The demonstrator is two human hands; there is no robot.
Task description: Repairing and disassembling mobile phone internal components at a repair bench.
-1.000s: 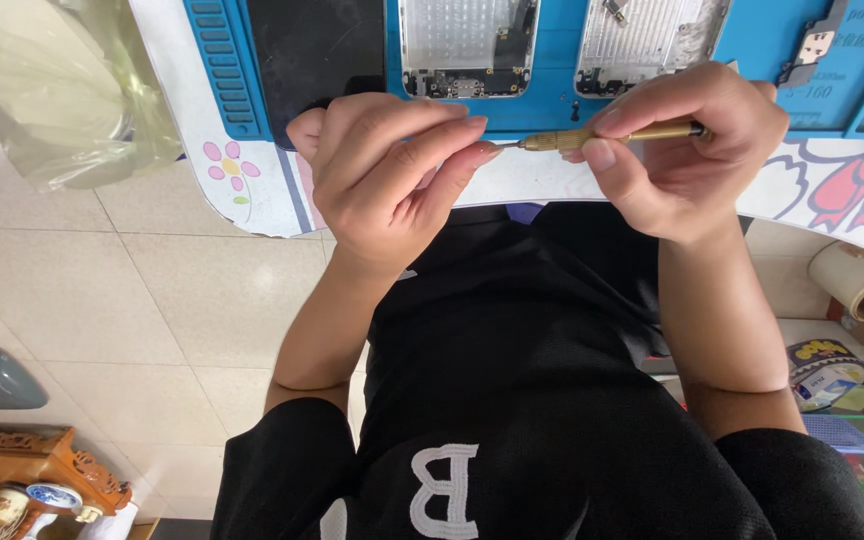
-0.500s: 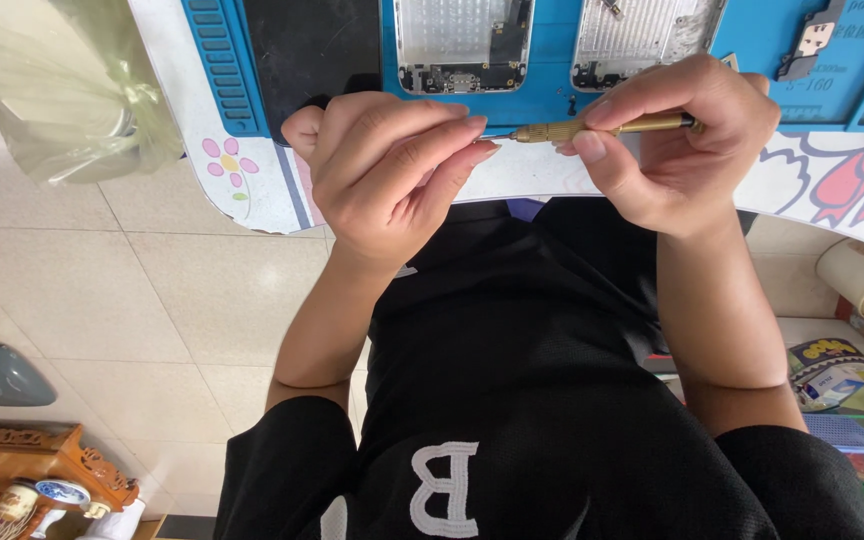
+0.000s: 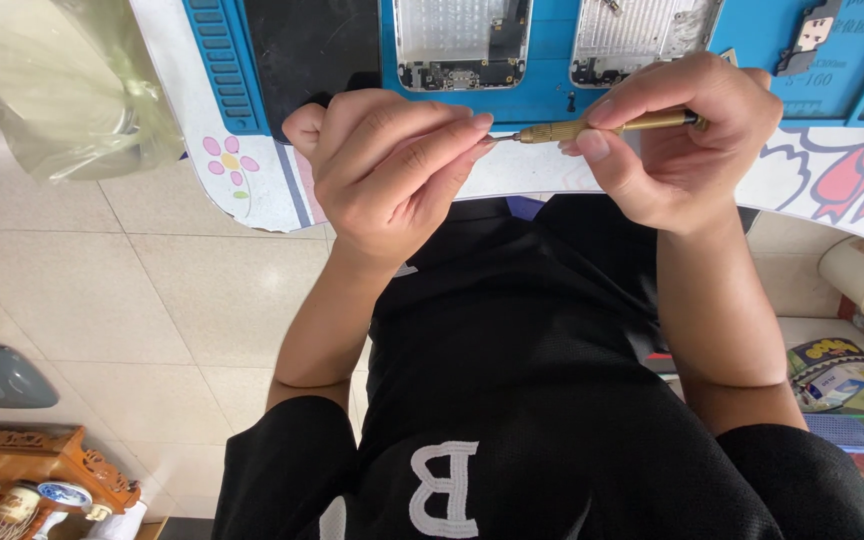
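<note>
Both hands meet over the worktop (image 3: 832,190) edge: right hand (image 3: 687,140) pinches a brass precision screwdriver (image 3: 602,125) pointing toward nine o'clock, left hand (image 3: 392,165) curls closed, fingertips at its tip, opened phone housings (image 3: 462,45) at twelve.

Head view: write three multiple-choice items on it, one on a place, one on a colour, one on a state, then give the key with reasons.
1. Where do the two opened phone housings lie?
A. on the blue mat
B. on the floor tiles
C. on the wooden shelf

2. What colour is the screwdriver's handle?
A. red
B. brass-gold
C. white

3. How is the screwdriver held?
A. lying loose on the mat
B. right hand grips handle, left fingertips at tip
C. standing in a cup

Key: A, the phone housings rest on the blue mat. B, the screwdriver shines brass-gold. B, the right hand pinches the handle while the left hand pinches at its tip.
</note>
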